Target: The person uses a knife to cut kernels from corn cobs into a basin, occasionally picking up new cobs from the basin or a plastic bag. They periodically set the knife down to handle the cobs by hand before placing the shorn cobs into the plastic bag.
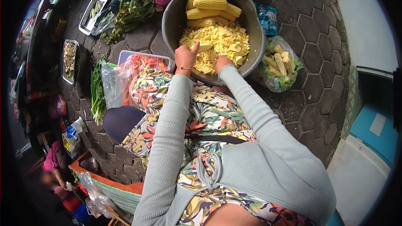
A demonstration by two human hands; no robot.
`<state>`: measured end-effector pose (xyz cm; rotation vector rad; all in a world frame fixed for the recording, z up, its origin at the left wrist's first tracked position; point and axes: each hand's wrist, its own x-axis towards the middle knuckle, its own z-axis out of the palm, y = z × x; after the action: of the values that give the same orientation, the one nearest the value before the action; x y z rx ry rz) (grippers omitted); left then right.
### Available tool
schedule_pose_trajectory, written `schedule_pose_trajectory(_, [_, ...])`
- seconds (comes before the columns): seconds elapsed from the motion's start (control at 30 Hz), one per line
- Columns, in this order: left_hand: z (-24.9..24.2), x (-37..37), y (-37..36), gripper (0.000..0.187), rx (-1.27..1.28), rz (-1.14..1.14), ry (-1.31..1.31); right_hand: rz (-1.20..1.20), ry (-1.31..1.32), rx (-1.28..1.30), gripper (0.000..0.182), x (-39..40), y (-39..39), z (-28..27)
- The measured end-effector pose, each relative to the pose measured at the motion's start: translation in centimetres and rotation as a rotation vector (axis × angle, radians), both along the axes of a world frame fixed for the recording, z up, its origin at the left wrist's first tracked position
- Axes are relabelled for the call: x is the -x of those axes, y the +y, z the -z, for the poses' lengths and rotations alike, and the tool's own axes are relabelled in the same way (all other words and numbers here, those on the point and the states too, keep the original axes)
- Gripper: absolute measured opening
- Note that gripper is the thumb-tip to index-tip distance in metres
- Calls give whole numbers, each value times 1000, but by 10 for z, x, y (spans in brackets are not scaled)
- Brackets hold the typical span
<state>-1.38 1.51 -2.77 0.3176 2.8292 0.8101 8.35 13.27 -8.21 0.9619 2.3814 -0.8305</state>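
A large grey tub (pixel 168 29) stands in front of me with cut corn kernels (pixel 228 37) heaped in its near part. Several whole peeled corn cobs (pixel 210 3) are piled against its far side. My left hand (pixel 185 57) is closed on a corn cob (pixel 204 47), thumb along its top, over the kernels. To its right, my right hand (pixel 223 62) is low at the tub's near side with fingers curled inward. Whatever those fingers hold, if anything, is hidden by the hand and kernels.
Right of the tub lie a plastic bag of stripped cobs (pixel 281 63) and a blue packet (pixel 267 19). On the left are a box of red chillies (pixel 146 62), green onions (pixel 98 94), leafy vegetables (pixel 133 10) and metal trays (pixel 93 14). Dark hexagonal paving (pixel 312 60) surrounds everything.
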Motion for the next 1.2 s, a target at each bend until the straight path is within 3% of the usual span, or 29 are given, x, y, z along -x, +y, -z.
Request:
schedule_pose_trajectory(0.1, [-3, 2, 1, 58, -3, 0, 18, -26, -78, 18, 28, 7, 7, -3])
schedule_pose_trajectory(0.13, [-2, 3, 1, 58, 6, -16, -1, -346, -129, -50, 31, 6, 12, -5])
schedule_pose_trajectory(0.17, [0, 6, 3, 58, 1, -18, 4, -346, -124, -56, 31, 5, 12, -5])
schedule_pose_trajectory(0.23, [1, 3, 3, 57, 8, -17, 19, -60, 29, -35, 31, -9, 5, -19])
schedule_pose_trajectory(0.27, [2, 4, 3, 57, -2, -25, 0, -303, 118, -127, 30, -15, 3, -22])
schedule_pose_trajectory(0.3, [3, 1, 3, 57, 4, -25, -13, -303, 105, -118, 30, -19, -2, -35])
schedule_pose_trajectory(0.37, [2, 4, 4, 57, -2, -20, -15, -59, 88, 3, 34, -11, -12, -63])
schedule_pose_trajectory(0.57, [-1, 3, 6, 55, 16, -3, -29, -28, 100, -91, 26, -1, -2, -9])
schedule_pose_trajectory(0.7, [3, 1, 4, 51, 1, 1, 38, -177, -44, -86, 25, 3, 11, 12])
schedule_pose_trajectory(0.73, [6, 4, 3, 51, -5, 1, 49, -332, -8, -108, 25, 3, 16, 19])
schedule_pose_trajectory(0.77, [8, 5, 1, 47, -59, -30, -50, -488, 26, -127, 26, 2, 21, 26])
schedule_pose_trajectory(0.83, [11, 6, -7, 43, -110, -62, -146, -523, 107, -143, 24, -10, 28, 13])
schedule_pose_trajectory(0.93, [10, 3, -15, 33, -270, -1, -134, 116, 35, 394, 38, -25, 32, -75])
schedule_pose_trajectory(0.97, [9, 1, -17, 32, -398, 21, -153, 125, 42, 389, 38, -28, 34, -72])
schedule_pose_trajectory(1.03, [-3, -7, -12, 32, -532, 61, -171, 499, 319, 1074, 36, -33, 37, -73])
schedule_pose_trajectory(1.1, [-18, -14, -6, 25, -870, 57, -410, 574, 333, 1388, 36, -35, 36, -83])
schedule_pose_trajectory(1.17, [-31, -14, 0, 22, -898, 89, -463, 641, 335, 1691, 36, -37, 32, -79])
schedule_pose_trajectory(1.2, [-37, -15, 1, 23, -998, 41, -511, 633, 345, 1688, 36, -42, 30, -77])
